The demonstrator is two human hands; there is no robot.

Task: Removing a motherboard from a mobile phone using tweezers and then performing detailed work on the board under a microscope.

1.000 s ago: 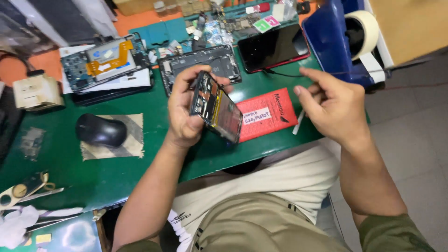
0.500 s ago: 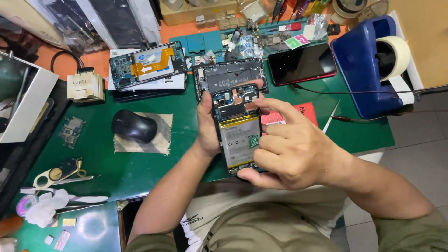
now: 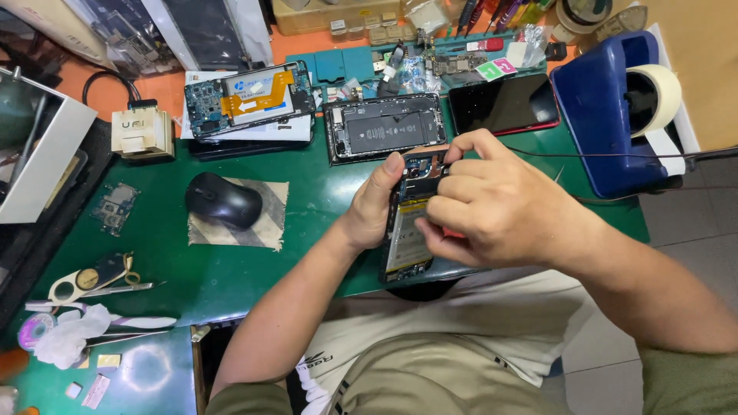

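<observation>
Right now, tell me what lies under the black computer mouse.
The black computer mouse sits on a grey striped cloth pad, which lies on the green mat. The pad's middle is covered by the mouse.

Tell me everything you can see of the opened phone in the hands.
The phone has its back off, showing a pale battery with circuit parts above and below it in a dark frame. It is held tilted above the green mat's front edge. The left hand grips its left side, thumb at the top; the right hand covers its right side, fingertips on its insides.
</observation>
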